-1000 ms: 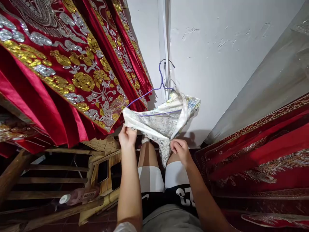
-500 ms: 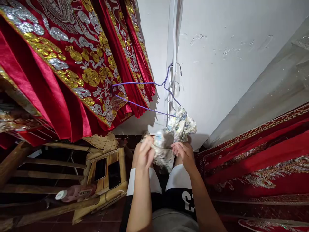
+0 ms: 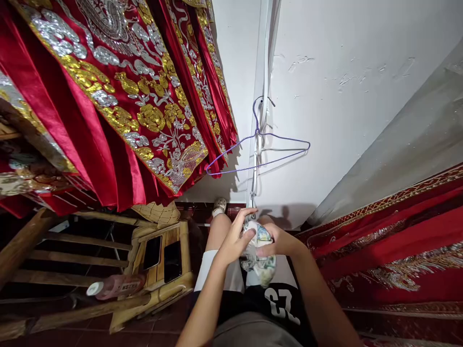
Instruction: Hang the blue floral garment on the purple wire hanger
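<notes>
Between my two hands, just above my lap, is a bunched floral cloth (image 3: 263, 264), white with blue and yellow print; its exact kind does not show. My left hand (image 3: 237, 237) grips its left side, thumb pressed on the folds. On the right side my right hand (image 3: 277, 241) pinches it, fingers partly hidden by the fabric. Above them a purple wire hanger (image 3: 231, 170) hangs by its hook against the white wall, bare of cloth.
Red costumes with gold and silver sequins (image 3: 152, 118) hang at the left; more red embroidered cloth (image 3: 405, 241) lies along the right. Beside my left leg, a bamboo chair (image 3: 186, 250) bears two phones (image 3: 172, 260) and a pink bottle (image 3: 119, 286). White cables (image 3: 265, 62) run down the wall.
The floral cloth has come off the purple hanger and is now gathered in my hands near my lap. The hanger has swung right and hangs flatter. My hands have drawn closer together.
</notes>
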A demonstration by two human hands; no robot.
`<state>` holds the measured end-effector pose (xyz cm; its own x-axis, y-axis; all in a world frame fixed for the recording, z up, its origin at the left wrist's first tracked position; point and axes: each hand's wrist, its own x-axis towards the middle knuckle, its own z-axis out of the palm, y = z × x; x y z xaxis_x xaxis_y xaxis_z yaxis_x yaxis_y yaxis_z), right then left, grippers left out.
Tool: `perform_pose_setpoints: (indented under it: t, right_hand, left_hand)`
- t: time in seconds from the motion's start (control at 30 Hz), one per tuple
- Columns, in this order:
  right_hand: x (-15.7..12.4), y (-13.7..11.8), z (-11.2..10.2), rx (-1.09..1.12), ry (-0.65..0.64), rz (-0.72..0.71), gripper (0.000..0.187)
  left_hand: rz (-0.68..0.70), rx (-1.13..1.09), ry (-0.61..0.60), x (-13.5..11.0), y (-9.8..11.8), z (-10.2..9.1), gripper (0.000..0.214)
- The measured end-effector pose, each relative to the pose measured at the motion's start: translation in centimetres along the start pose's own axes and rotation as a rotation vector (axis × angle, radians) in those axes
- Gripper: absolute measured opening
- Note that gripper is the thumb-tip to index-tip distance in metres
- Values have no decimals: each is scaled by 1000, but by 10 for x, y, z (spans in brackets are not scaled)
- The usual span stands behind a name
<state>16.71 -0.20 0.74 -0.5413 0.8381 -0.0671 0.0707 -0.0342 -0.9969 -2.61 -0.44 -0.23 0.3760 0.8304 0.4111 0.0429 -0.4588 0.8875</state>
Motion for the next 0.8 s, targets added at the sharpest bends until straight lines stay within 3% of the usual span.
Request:
perform_pose_setpoints:
  t: [0.07,0.13,0.27,0.37,0.47,0.63,0.8]
  right_hand:
    - [4,-15,-7,-66,-78,10,24]
    - [10,-29,-17,-134,51,-35,10]
    - [30,-47,-45,-235,523,-241,20]
    - [56,-57,-72,-335,680,-407,28]
    - [84,-61,-95,-430,727,-512,40]
    - [115,-47,-115,-677,684,-451,47]
    - [98,-33,-123,-828,727,-377,31]
  left_hand:
    - [-77,32,-189,-4,-10,-11,63]
    - [-158,135,-347,-6,-13,-24,58]
    - [-216,532,-348,-2,-6,-58,47]
    - [-275,813,-412,5,2,-85,53]
    - [-334,935,-472,11,5,-103,46]
    - [-388,1133,-376,19,-4,-116,37]
    - [-409,1356,-212,30,-8,-121,35]
